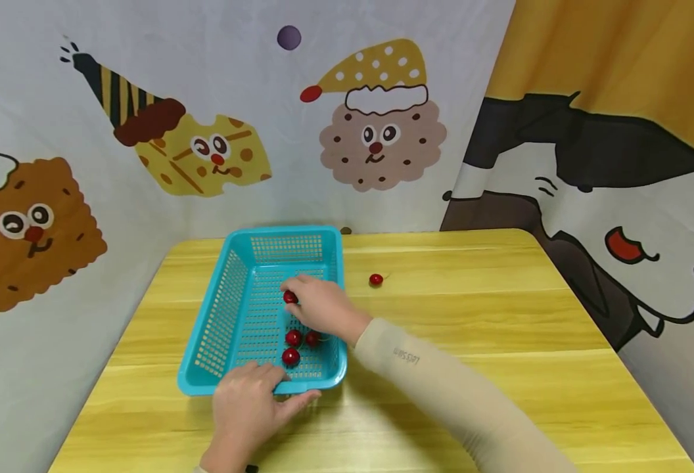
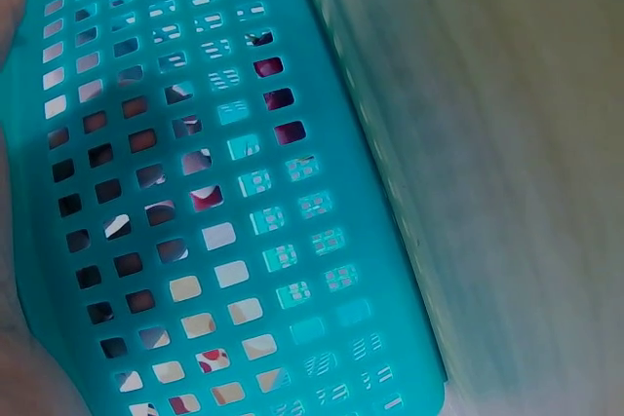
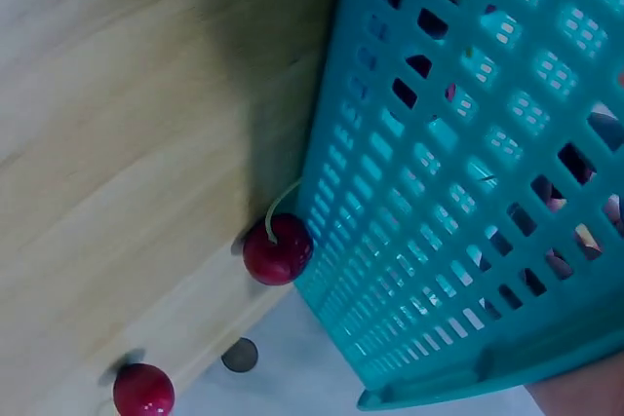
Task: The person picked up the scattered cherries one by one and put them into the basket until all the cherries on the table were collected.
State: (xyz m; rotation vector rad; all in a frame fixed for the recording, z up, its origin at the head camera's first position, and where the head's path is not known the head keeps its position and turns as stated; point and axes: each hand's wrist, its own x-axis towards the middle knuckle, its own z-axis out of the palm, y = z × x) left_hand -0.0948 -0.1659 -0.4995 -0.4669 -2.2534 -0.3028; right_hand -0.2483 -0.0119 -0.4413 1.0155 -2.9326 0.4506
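A blue plastic basket (image 1: 237, 328) with slotted walls stands on the table. My left hand (image 1: 249, 401) grips its near rim, fingers over the edge inside and thumb outside. Inside the basket, my right hand (image 1: 323, 305) pinches a red cherry (image 1: 290, 297) between thumb and fingers. Below that hand, three more cherries (image 1: 293, 338) lie together on the basket floor. To the right of the basket a stemmed cherry (image 1: 376, 280) rests on the table. In the right wrist view, another cherry (image 3: 278, 250) sits close against the basket's outer wall, stem up.
The wooden-patterned table (image 1: 471, 315) extends to the right of the basket. Behind it hangs a pale cloth (image 1: 234, 66) printed with cartoon biscuits. My right forearm crosses over the basket's right rim (image 1: 340, 289).
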